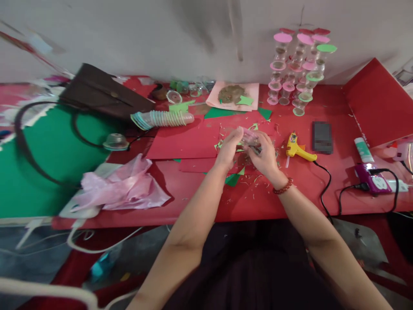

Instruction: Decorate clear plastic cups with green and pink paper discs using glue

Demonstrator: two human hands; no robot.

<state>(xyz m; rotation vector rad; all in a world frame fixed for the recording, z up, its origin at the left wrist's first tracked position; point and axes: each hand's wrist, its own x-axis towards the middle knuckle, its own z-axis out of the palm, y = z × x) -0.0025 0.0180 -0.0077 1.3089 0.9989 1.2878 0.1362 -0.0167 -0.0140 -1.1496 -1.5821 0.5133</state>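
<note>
Between my two hands is a small clear plastic cup [250, 137] with pink showing on it; the fingers partly cover it. My left hand [229, 148] grips it from the left side. On its other side, my right hand [265, 156] curls its fingers around the cup, a red bead bracelet [283, 186] on that wrist. Under the hands lie red paper sheets [187, 140] and green paper scraps [232, 179], with thin shavings strewn about. A yellow glue gun [298, 148] rests right of my right hand.
Stacked cups with pink and green discs [279, 84] stand at the back right. A nested cup row [161, 118], brown bag [106, 92] and pink plastic bag [125, 183] lie left. Rightward are a dark box [322, 137], a purple power socket [374, 178] and cords.
</note>
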